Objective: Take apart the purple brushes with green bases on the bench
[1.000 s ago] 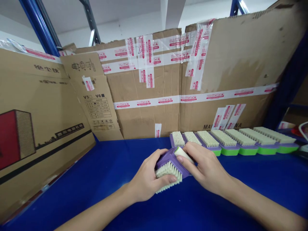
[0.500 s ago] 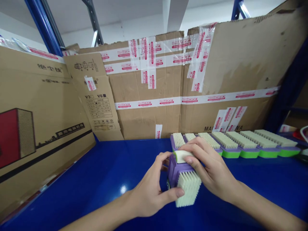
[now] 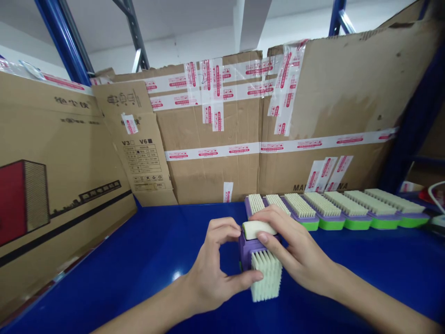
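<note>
blue tabletop (image 3: 156, 253) below, half-curled hands (image 3: 213, 276) (image 3: 301, 250) grip the purple brush (image 3: 266, 273) between them.

tbl (image 3: 149, 241) free L of L hand (image 3: 212, 273), brush row (image 3: 325, 204) blocks back R

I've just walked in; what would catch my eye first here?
Most likely the purple brush with pale bristles, front and centre, gripped by the right hand with the left hand at its side, above the blue tabletop. Next, seven similar brushes standing bristles-up in a row behind, toward the right. Taped cardboard rises along the back.
</note>
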`<state>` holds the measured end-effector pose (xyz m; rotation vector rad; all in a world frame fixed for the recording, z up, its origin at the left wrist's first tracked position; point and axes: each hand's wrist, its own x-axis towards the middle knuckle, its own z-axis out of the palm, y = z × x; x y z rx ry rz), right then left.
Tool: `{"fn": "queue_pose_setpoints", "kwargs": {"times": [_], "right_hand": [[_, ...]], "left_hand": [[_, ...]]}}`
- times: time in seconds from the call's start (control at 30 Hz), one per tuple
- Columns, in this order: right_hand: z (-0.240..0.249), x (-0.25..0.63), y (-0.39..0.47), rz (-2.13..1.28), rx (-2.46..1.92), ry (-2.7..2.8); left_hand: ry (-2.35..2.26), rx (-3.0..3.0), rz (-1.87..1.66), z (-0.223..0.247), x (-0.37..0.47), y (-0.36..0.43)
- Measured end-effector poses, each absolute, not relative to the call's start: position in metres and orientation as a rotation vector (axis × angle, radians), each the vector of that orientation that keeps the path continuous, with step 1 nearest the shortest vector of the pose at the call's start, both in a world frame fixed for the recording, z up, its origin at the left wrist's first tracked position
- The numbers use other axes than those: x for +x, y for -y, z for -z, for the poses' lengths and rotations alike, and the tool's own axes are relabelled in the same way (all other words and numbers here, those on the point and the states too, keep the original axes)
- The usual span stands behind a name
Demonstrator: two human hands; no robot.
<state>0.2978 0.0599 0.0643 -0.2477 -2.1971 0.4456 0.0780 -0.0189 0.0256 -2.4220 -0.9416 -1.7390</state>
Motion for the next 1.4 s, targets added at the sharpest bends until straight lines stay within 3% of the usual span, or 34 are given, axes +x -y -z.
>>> {"fn": "queue_pose_setpoints", "kwargs": {"times": [0.8,1.4], "right_hand": [[-0.067,0.295,-0.059,-0.629,-0.277,2.202],[-0.082,0.294,-0.051,-0.828,-0.264,2.168]], "left_hand": [[0.963,-2.387,1.519,-0.051,0.072,0.020],[0.975,-2.435,1.596,-0.049,0.073,0.019]]}}
